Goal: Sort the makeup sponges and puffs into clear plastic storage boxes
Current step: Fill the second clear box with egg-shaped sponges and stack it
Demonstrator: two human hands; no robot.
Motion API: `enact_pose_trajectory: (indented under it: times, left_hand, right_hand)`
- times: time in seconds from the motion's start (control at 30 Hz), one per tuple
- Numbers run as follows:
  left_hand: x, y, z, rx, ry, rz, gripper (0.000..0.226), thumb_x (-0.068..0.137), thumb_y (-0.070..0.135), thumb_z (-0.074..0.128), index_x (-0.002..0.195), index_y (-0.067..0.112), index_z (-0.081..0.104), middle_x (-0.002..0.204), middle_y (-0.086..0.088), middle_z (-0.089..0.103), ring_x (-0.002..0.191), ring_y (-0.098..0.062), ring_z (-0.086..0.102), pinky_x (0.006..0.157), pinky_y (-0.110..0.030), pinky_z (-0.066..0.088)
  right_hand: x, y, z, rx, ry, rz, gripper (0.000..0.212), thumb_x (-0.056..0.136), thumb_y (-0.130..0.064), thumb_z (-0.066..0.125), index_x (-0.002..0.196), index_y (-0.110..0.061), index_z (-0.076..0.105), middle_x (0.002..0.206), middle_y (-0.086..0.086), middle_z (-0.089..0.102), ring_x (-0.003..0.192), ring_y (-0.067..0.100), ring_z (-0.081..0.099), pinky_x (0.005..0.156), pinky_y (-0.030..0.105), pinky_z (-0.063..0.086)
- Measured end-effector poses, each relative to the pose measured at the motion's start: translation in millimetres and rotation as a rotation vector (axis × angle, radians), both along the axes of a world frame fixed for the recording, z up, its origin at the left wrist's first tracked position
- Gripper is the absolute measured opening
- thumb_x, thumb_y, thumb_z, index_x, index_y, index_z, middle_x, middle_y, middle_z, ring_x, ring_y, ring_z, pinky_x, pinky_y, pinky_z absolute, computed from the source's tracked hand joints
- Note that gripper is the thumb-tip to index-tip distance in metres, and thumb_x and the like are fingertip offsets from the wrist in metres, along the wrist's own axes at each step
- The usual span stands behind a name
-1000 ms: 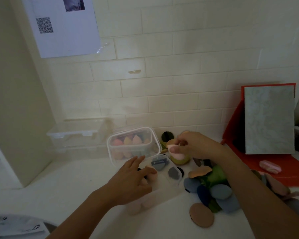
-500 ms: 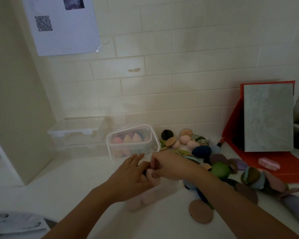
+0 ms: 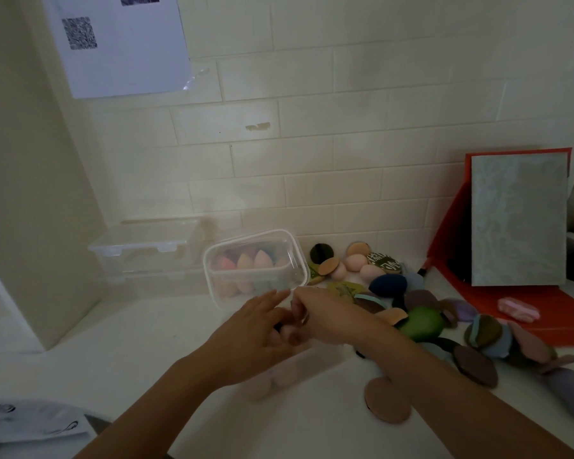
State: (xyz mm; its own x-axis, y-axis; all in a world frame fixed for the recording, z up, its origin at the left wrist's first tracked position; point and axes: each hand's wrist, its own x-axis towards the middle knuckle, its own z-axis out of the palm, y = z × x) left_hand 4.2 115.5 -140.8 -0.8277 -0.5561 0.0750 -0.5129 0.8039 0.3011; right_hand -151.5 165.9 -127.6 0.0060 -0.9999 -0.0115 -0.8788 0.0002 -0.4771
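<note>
Hands meet above a lidless clear box (image 3: 315,359) on the white counter (image 3: 146,342). The left hand (image 3: 252,332) lies over the box's mouth with its fingers fairly straight and relaxed, the forefinger pointing away from the person; it grips nothing. The right hand (image 3: 325,318) comes in from the other side, touching the left hand's fingertips, its fingers curled downward into the box. Something pale pink shows under those fingers, but I cannot tell whether it is a pinched sponge or just fingertips.

Below the left hand's wrist, pink sponges (image 3: 265,385) show dimly through the box's frosted wall. Just beyond both hands stands a lidded clear box (image 3: 219,294) packed with upright teardrop sponges (image 3: 246,265) in pink, peach and darker tones. Farther out past the left hand, against the tiled wall (image 3: 345,144), sit stacked clear boxes (image 3: 146,250).

Outward of the right hand, a loose heap of sponges and puffs covers the counter: a dark blue sponge (image 3: 387,285) beyond the wrist, a green sponge (image 3: 423,323) just beside the forearm, and a flat tan puff (image 3: 386,405) lying partly under the forearm, nearer the person. Well beyond that heap, a red folder (image 3: 544,313) stands open, with a pale patterned panel (image 3: 519,220) propped in it and a small pink object (image 3: 517,308) on its flap.

High above the left hand, a sheet of paper (image 3: 123,61) with a QR code is taped to the wall.
</note>
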Motion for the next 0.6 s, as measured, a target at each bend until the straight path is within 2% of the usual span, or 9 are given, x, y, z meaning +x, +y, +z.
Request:
enact_pose_trajectory:
  times: [0.03,0.1,0.17,0.27,0.37,0.4,0.5,0.53,0.6]
  left_hand:
    - [0,2,1,0.017,0.037,-0.021,0.061,0.072,0.064,0.039,0.128,0.041,0.048,0.148,0.023,0.025,0.136,-0.002,0.025,0.109,-0.023,0.028]
    - [1,8,4,0.078,0.102,-0.020,0.047,0.081,0.050,0.051,0.127,0.043,0.050,0.131,0.036,0.039,0.119,0.005,0.043,0.099,-0.017,0.038]
    - [2,8,5,0.093,0.122,-0.012,0.044,0.083,0.045,0.053,0.126,0.044,0.049,0.121,0.033,0.050,0.109,0.006,0.050,0.095,-0.020,0.043]
    - [1,4,5,0.042,0.014,-0.062,0.053,0.079,0.056,0.040,0.127,0.037,0.049,0.132,0.016,0.048,0.116,0.001,0.044,0.097,-0.020,0.039]
    - [1,-1,2,0.016,-0.029,-0.066,0.036,0.090,0.038,0.047,0.126,0.038,0.050,0.143,0.021,0.034,0.127,0.004,0.033,0.100,-0.016,0.031]
    - [1,-2,0,0.008,-0.026,-0.062,0.035,0.091,0.037,0.048,0.125,0.040,0.049,0.146,0.022,0.030,0.130,0.004,0.031,0.102,-0.016,0.029]
    - [1,-5,-4,0.006,-0.030,-0.050,0.034,0.090,0.040,0.048,0.125,0.044,0.047,0.147,0.025,0.025,0.130,0.006,0.029,0.103,-0.017,0.028]
    - [1,-6,-4,0.009,-0.030,-0.045,0.035,0.090,0.041,0.049,0.125,0.044,0.047,0.147,0.025,0.025,0.129,0.006,0.029,0.103,-0.017,0.028]
    - [1,-7,-6,0.014,-0.024,-0.042,0.035,0.089,0.040,0.049,0.124,0.045,0.047,0.147,0.026,0.024,0.129,0.006,0.029,0.103,-0.017,0.028]
  right_hand:
    - [-1,0,1,0.012,-0.013,0.002,0.025,0.078,-0.021,0.072,0.093,-0.009,0.056,0.090,0.004,0.056,0.067,0.008,0.044,0.057,0.022,0.034]
    - [-2,0,1,0.019,-0.041,-0.006,0.026,0.077,-0.022,0.071,0.094,-0.008,0.056,0.088,0.002,0.056,0.068,0.008,0.045,0.057,0.023,0.035]
    - [-1,-2,-2,-0.006,-0.063,-0.023,0.027,0.077,-0.023,0.071,0.091,-0.013,0.050,0.086,-0.001,0.054,0.071,0.009,0.046,0.059,0.024,0.036]
    - [-5,-5,-1,-0.004,-0.051,0.008,0.031,0.074,-0.021,0.073,0.091,-0.017,0.048,0.082,-0.006,0.053,0.070,0.008,0.048,0.059,0.022,0.038]
    - [-26,-8,15,0.042,-0.105,0.074,0.031,0.072,-0.021,0.078,0.093,-0.019,0.056,0.090,-0.006,0.063,0.084,0.012,0.062,0.071,0.028,0.053]
    - [-37,-10,21,-0.016,-0.159,0.029,0.028,0.073,-0.022,0.077,0.093,-0.020,0.058,0.091,-0.007,0.064,0.086,0.012,0.063,0.074,0.027,0.055]
    - [-77,-19,26,-0.320,-0.261,-0.311,0.015,0.085,-0.019,0.066,0.099,-0.016,0.060,0.099,-0.004,0.064,0.084,0.009,0.060,0.068,0.015,0.048]
    - [-90,-25,21,-0.368,-0.237,-0.416,0.017,0.090,-0.018,0.060,0.106,-0.014,0.060,0.107,0.001,0.063,0.089,0.011,0.058,0.073,0.017,0.044]
    - [-112,-35,4,-0.298,-0.129,-0.513,0.029,0.094,-0.017,0.051,0.122,-0.010,0.054,0.123,0.011,0.058,0.106,0.021,0.055,0.085,0.026,0.041]
